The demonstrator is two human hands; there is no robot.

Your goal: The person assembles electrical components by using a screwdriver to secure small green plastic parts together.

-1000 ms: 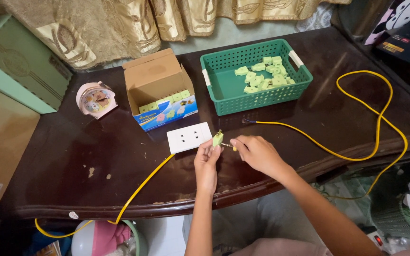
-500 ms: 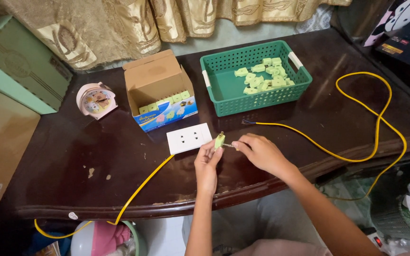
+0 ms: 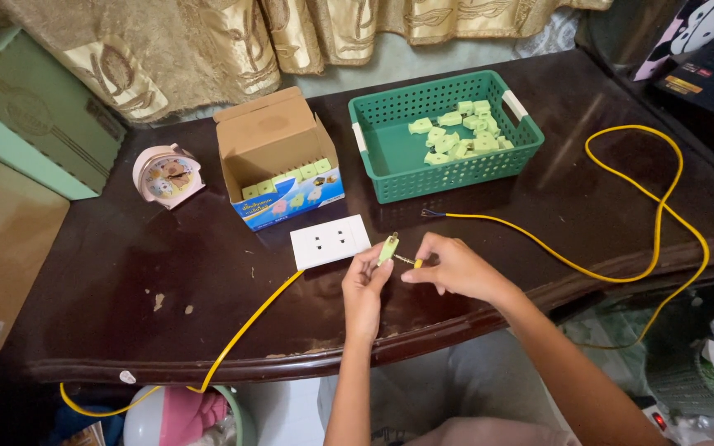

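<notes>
Wide dark wooden table (image 3: pixel 539 206), and a long yellow wire (image 3: pixel 621 272) looping across its right side — limp, light stuff that looks sure to flop, so best gripped close to its end. Behind sit the green basket (image 3: pixel 390 153) and the white socket plate (image 3: pixel 330 241). Down at the front edge, the left hand (image 3: pixel 364 285) pinches a small pale-green plug (image 3: pixel 387 247) — hard, light, probably slippery plastic, safest held by its sides. The right hand (image 3: pixel 452 268) nips the wire's tip at the plug.
</notes>
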